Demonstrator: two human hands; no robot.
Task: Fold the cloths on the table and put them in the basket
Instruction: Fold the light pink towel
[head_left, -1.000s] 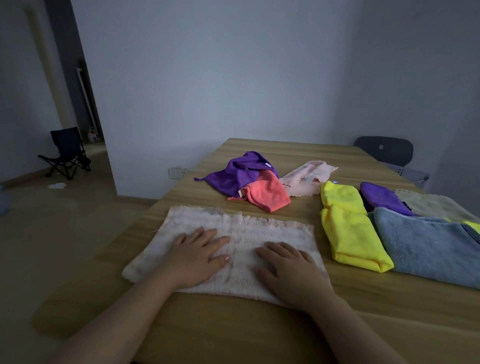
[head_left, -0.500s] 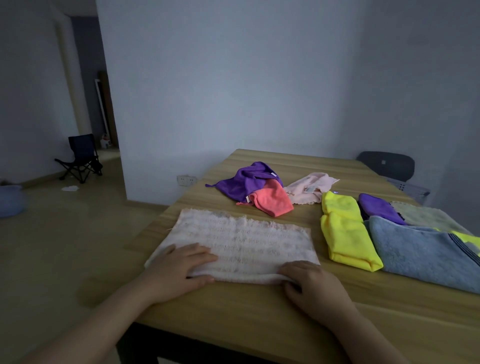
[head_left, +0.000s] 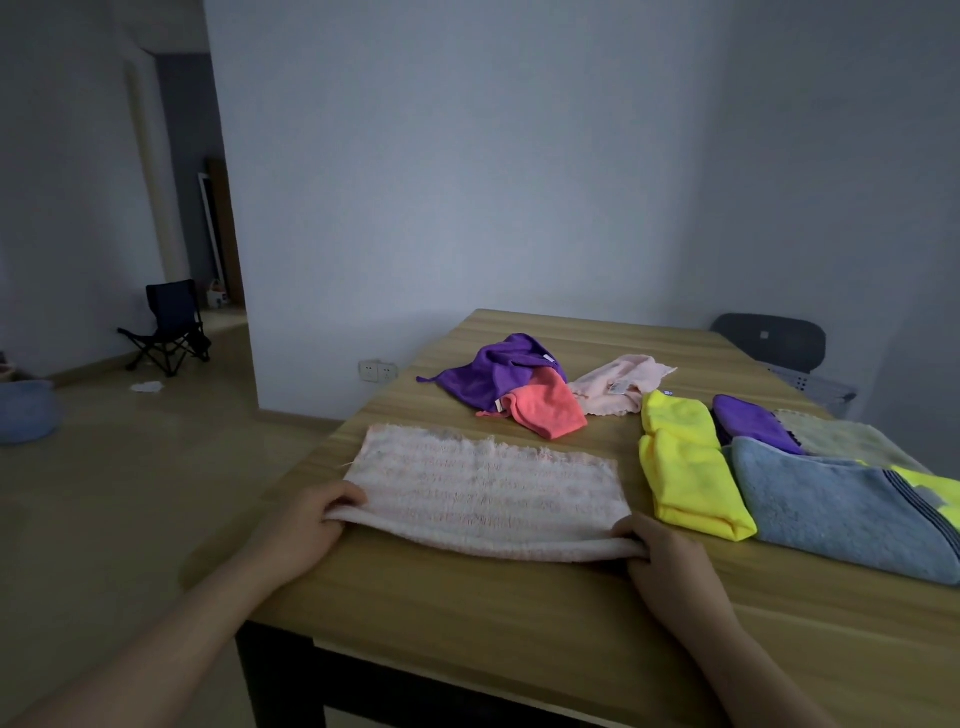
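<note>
Left hand (head_left: 301, 525) and right hand (head_left: 657, 545) each seem to pinch a near corner of the pink cloth (head_left: 488, 488); yellow cloth (head_left: 685, 467) lies right of the right-hand grip.

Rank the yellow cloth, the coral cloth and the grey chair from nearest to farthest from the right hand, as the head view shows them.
Measured from the right hand, which grips the striped cloth:
1. yellow cloth, just beyond the hand, slightly right.
2. coral cloth, farther back and to the left.
3. grey chair, behind the far right end of the table.
</note>
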